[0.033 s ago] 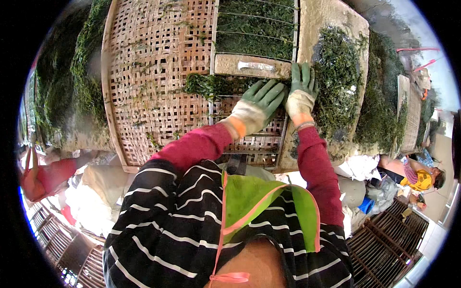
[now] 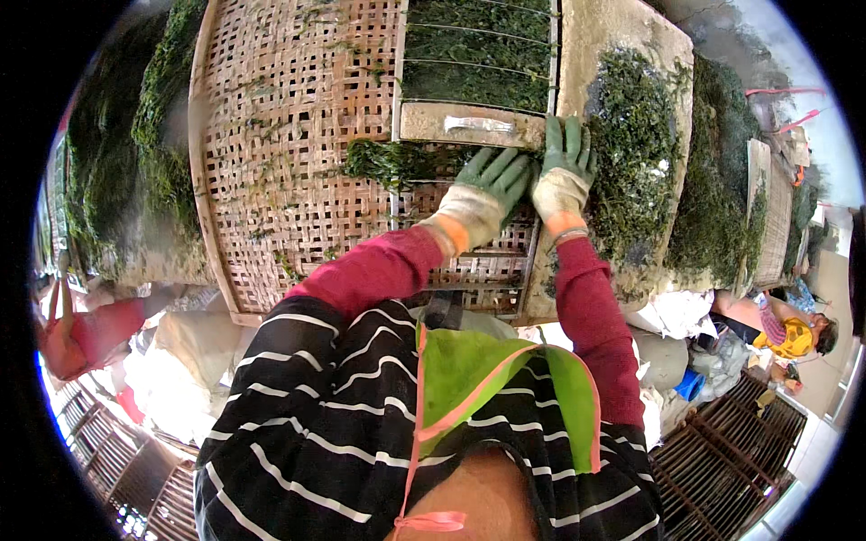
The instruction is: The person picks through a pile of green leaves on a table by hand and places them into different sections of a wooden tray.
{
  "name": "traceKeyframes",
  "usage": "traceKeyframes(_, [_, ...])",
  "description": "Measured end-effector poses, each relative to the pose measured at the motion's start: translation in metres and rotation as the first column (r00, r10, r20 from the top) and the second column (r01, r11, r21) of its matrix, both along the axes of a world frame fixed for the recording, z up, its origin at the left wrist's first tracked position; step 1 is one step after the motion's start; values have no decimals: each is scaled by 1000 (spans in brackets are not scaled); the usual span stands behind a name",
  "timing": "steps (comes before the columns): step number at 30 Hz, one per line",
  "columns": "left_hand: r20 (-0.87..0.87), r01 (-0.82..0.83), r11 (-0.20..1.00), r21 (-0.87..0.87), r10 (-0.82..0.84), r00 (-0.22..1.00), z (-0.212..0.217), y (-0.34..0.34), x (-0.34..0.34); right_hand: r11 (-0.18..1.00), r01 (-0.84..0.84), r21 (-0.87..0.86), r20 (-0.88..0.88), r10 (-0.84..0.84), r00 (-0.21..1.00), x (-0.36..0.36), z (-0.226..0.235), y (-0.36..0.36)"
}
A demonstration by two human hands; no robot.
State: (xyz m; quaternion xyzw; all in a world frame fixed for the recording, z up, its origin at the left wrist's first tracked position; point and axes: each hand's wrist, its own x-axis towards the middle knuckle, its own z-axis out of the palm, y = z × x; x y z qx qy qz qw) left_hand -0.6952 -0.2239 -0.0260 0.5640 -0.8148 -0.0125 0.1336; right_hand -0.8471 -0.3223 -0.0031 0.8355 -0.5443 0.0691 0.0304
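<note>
My left hand (image 2: 487, 194), in a green-fingered, white-backed work glove, lies with fingers stretched over a clump of dark green, seaweed-like strands (image 2: 388, 164) below a pale wooden board (image 2: 424, 123) with a metal handle. My right hand (image 2: 565, 171), in a matching glove, has its fingers extended along the frame's right side, at the board's right end. Neither hand grips anything that I can see. The metal-edged frame (image 2: 397, 203) rests on a woven bamboo tray (image 2: 298, 207). Beyond the board, crosswise wires span a flat layer of green strands (image 2: 478, 77). My palms hide what lies under them.
Right of the frame, a loose pile of green strands (image 2: 631, 153) sits on a pale surface. More heaps (image 2: 167, 135) lie at far left and far right. People are at both edges, one in red (image 2: 104, 329), one in yellow (image 2: 789, 338). Slatted racks (image 2: 722, 451) stand lower down.
Both of my hands have shifted very slightly to the left. The board, frame and green strands look the same.
</note>
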Motion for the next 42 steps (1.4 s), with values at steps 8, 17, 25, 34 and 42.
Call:
traceKeyframes(8, [102,-148,985,89,139,985,3,15,12,996,-90,-28,229,94,969,-18,14,3])
traceKeyframes(17, [-122,-143,990,-2,142,982,7,36,-15,995,101,-27,-130,-104,986,-113,65,-41])
traceKeyframes(25, [90,-80,994,74,73,993,-14,-12,-30,995,-43,92,99,34,995,-128,59,-170])
traceKeyframes(34, [-73,-39,998,58,43,996,-11,-16,-37,988,-106,111,741,-11,671,-204,77,-143])
traceKeyframes(42, [-272,39,993,-115,-70,960,5,45,-23,905,-297,-303,651,425,629,-48,184,-23])
